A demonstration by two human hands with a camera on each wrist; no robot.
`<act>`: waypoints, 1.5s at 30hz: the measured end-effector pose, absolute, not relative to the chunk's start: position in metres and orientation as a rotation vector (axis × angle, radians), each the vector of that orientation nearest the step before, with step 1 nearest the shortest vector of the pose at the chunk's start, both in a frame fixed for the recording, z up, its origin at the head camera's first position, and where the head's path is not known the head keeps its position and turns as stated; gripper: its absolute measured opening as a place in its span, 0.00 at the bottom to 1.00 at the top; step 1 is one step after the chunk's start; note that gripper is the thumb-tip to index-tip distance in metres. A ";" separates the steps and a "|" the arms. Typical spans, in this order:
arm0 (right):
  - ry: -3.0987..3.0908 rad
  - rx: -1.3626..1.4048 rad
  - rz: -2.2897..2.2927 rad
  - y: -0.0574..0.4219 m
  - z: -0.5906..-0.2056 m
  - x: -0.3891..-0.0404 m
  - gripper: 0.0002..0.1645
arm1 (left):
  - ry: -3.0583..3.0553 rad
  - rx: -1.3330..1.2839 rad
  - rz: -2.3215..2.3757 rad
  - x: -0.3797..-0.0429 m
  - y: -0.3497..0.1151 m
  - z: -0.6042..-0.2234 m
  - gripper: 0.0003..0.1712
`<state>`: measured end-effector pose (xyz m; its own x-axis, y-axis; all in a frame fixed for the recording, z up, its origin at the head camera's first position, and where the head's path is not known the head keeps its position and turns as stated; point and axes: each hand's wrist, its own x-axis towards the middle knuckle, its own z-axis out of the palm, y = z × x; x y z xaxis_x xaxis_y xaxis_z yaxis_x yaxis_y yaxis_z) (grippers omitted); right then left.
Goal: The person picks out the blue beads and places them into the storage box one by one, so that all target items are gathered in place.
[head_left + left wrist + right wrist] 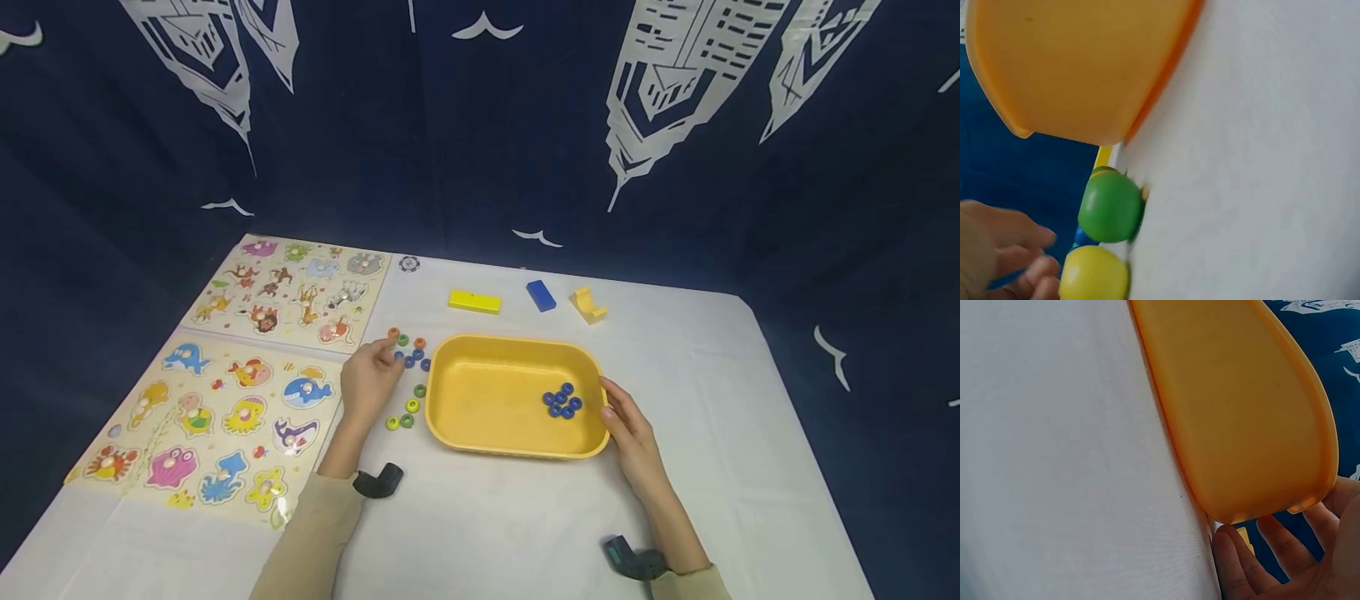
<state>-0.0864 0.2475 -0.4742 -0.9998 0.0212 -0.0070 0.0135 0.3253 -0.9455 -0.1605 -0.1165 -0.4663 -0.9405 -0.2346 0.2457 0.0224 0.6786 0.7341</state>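
Observation:
A yellow plastic tray [480,404] stands mid-table, with several blue beads [561,398] in its right half. At its right end my right hand [633,429] holds the rim; in the right wrist view the fingers [1285,544] lie against the outside of the end wall [1247,487]. Off the tray's left end, my left hand [371,379] reaches in beside loose blue beads [417,355], its fingertips right at the nearest one. The left wrist view shows loosely bent fingers [1022,234] near a green bead [1110,206] and a yellow bead [1094,275].
Orange beads [420,342] and yellow-green beads [412,406] also lie left of the tray. Behind it are a yellow block [474,302], a blue block [541,296] and a curved light-yellow block [588,305]. Two animal peg-puzzle boards [258,358] cover the left side.

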 end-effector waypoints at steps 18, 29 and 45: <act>-2.528 0.003 1.856 0.248 -0.477 -0.082 0.25 | -2.639 0.125 -0.840 -0.162 -0.114 -0.482 0.15; -2.544 0.026 1.830 0.247 -0.475 -0.084 0.25 | -2.434 0.049 -1.495 -0.144 -0.089 -0.429 0.10; -2.527 0.069 1.836 0.248 -0.474 -0.085 0.25 | -2.888 -0.478 -1.750 -0.156 0.025 -0.442 0.10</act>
<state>-0.0854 0.2476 -0.4737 -0.9989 -0.0255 0.0398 -0.0457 0.3087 -0.9501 -0.1564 0.0254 -0.4419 -0.9254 0.3696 -0.0841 0.0966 0.4444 0.8906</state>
